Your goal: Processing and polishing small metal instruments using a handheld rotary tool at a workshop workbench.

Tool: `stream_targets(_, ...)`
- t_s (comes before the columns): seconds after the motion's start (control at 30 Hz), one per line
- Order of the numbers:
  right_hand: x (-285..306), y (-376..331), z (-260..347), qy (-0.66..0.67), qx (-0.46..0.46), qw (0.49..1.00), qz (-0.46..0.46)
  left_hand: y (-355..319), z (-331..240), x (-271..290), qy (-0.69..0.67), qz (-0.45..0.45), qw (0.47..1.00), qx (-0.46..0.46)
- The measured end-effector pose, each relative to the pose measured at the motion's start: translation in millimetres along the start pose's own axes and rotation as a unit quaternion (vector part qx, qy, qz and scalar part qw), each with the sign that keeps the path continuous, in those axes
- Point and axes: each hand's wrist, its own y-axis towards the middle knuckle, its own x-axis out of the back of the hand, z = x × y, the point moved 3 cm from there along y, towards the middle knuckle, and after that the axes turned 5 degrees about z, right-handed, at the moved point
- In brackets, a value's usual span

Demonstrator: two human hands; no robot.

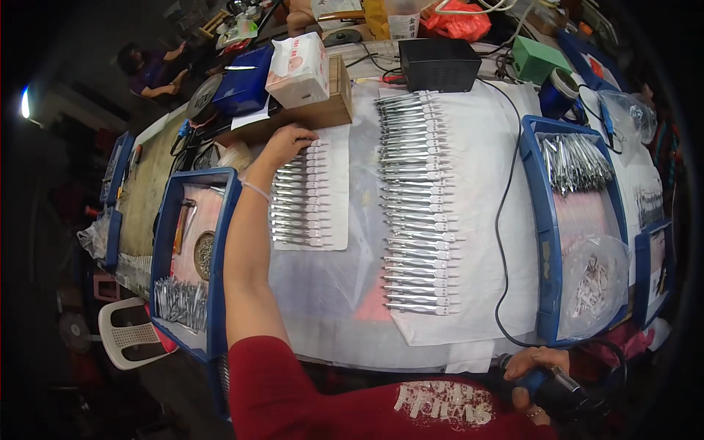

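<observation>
My left hand (287, 142) reaches far across the table and rests at the top of a short row of silver metal parts (299, 199) laid side by side on a white sheet (336, 192). Its fingers are spread and hold nothing. A longer row of the same metal parts (418, 202) runs down a second white sheet (484, 220) in the middle. Low at the front right, my right hand (534, 370) grips a black and blue corded hand tool (561, 396) below the table edge. Its black cable (502, 220) loops up over the sheet.
A blue tray (224, 242) at left holds metal parts and a round dish. A blue tray (541, 242) at right holds silver parts and a plastic bag. A tissue pack (301, 70), wooden box, black box (438, 64) and green box stand at the back. Another person (154, 70) sits far left.
</observation>
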Motion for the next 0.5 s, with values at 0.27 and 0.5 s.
stream_targets(0.27,0,-9,8,-0.027,-0.005,0.999,-0.019,-12,-8,-4,0.043,-0.013,0.999,-0.025)
stream_targets(0.5,7,-22,10,-0.047,-0.007,0.999,-0.019,-36,-101,-8,0.015,-0.128,0.986,-0.102)
